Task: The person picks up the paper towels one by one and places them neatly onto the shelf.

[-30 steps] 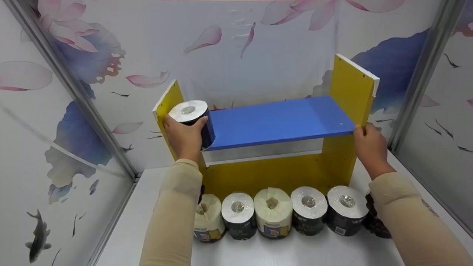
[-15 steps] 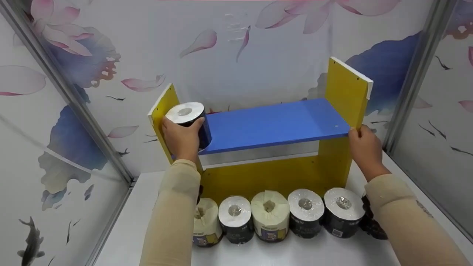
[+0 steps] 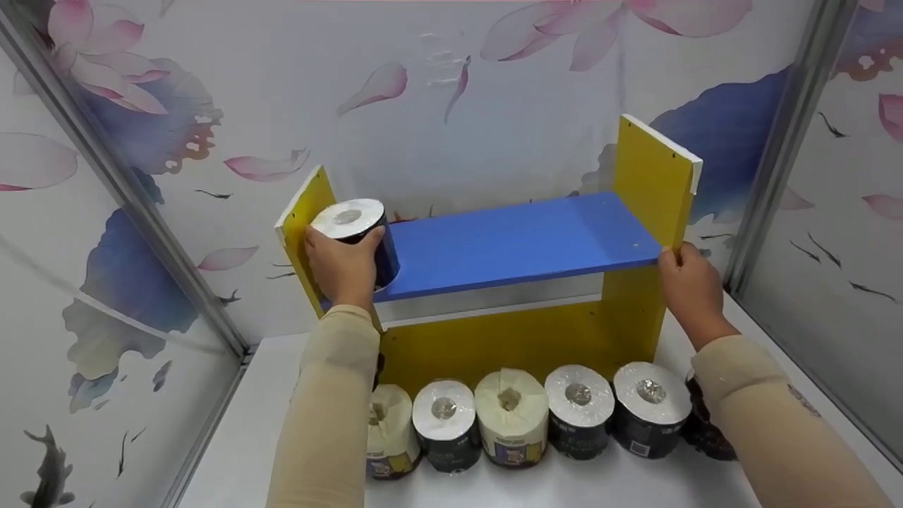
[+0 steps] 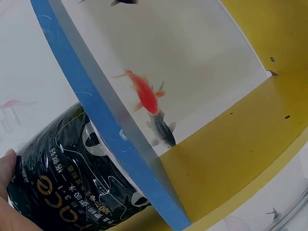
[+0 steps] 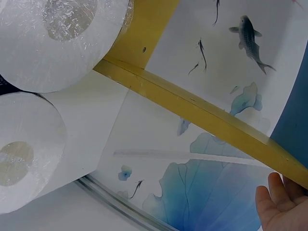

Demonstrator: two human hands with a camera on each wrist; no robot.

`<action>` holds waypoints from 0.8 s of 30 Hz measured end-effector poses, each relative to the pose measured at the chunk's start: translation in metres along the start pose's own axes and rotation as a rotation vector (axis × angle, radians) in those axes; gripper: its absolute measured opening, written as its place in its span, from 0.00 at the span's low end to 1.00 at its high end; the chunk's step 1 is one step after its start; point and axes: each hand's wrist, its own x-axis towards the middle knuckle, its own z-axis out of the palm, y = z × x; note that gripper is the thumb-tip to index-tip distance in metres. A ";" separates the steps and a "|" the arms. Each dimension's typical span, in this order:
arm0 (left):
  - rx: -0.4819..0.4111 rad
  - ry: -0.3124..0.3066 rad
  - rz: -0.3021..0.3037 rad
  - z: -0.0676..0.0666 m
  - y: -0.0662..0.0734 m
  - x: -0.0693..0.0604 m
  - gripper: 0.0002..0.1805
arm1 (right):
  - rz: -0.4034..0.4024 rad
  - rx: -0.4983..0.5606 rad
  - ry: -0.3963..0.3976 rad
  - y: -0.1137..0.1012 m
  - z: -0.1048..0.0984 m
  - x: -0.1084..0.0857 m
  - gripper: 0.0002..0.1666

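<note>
In the head view my left hand [image 3: 342, 267] grips a black-wrapped toilet paper roll [image 3: 361, 212], thumb on its right side. The roll stands upright at the left end of the blue board [image 3: 515, 236], beside the yellow side panel. The left wrist view shows its printed wrapper [image 4: 72, 178] against the board's front edge. My right hand [image 3: 695, 286] holds the front edge of the right yellow panel [image 3: 649, 176] of the shelf, where the blue board meets it. Part of its fingers is hidden behind the panel; the right wrist view shows some fingertips [image 5: 275, 183] beside the edge.
A row of toilet paper rolls stands before the shelf on the white table [image 3: 282, 367], some black-wrapped [image 3: 652, 416], some cream-wrapped [image 3: 511, 416]. A dark object [image 3: 712, 430] lies partly behind the right sleeve. Printed walls and metal posts [image 3: 783, 134] enclose the table.
The whole scene shifts slightly left and down in the head view. Both hands keep their places on the roll and the shelf.
</note>
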 end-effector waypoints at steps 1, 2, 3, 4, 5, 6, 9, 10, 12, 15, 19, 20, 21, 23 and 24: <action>0.002 -0.002 -0.002 0.000 0.000 0.000 0.58 | -0.001 -0.004 -0.001 0.000 0.000 0.000 0.29; 0.006 -0.005 -0.005 0.000 -0.001 0.000 0.58 | -0.003 -0.008 0.001 0.000 0.001 -0.001 0.29; 0.007 -0.007 -0.006 0.000 -0.001 0.000 0.58 | -0.004 -0.008 0.002 0.000 0.001 -0.001 0.29; 0.008 -0.011 -0.009 0.000 -0.001 0.000 0.58 | -0.002 -0.007 0.002 0.000 0.001 -0.001 0.29; 0.011 -0.014 -0.012 0.001 -0.001 0.000 0.59 | 0.000 -0.006 -0.001 0.000 0.001 -0.001 0.30; 0.013 -0.016 -0.012 0.001 -0.001 0.001 0.59 | 0.000 -0.006 -0.004 0.000 0.000 -0.001 0.30; 0.024 -0.023 -0.011 0.001 0.000 0.001 0.59 | 0.001 -0.004 -0.011 0.000 0.000 0.000 0.31; 0.028 -0.028 -0.013 0.001 0.001 0.001 0.60 | 0.002 -0.004 -0.014 0.000 -0.001 -0.001 0.31; 0.038 -0.029 -0.006 0.001 0.001 0.001 0.60 | 0.000 -0.007 -0.019 0.001 -0.001 0.000 0.32; 0.052 -0.026 0.005 0.001 0.001 0.001 0.61 | -0.004 -0.021 -0.027 0.002 -0.002 0.000 0.32; 0.060 -0.029 0.016 0.000 0.000 0.000 0.62 | -0.013 -0.030 -0.026 0.003 -0.002 0.001 0.31; 0.059 -0.033 0.015 0.000 0.000 0.000 0.62 | -0.015 -0.028 -0.026 0.003 -0.003 0.001 0.30; 0.056 -0.037 0.013 -0.001 0.000 0.000 0.62 | -0.019 -0.027 -0.026 0.003 -0.003 0.001 0.30; 0.048 -0.041 0.010 -0.001 0.001 0.000 0.62 | -0.023 -0.024 -0.029 0.003 -0.004 0.002 0.30; 0.044 -0.043 0.006 -0.001 0.001 0.000 0.63 | -0.026 -0.022 -0.032 0.003 -0.004 0.002 0.30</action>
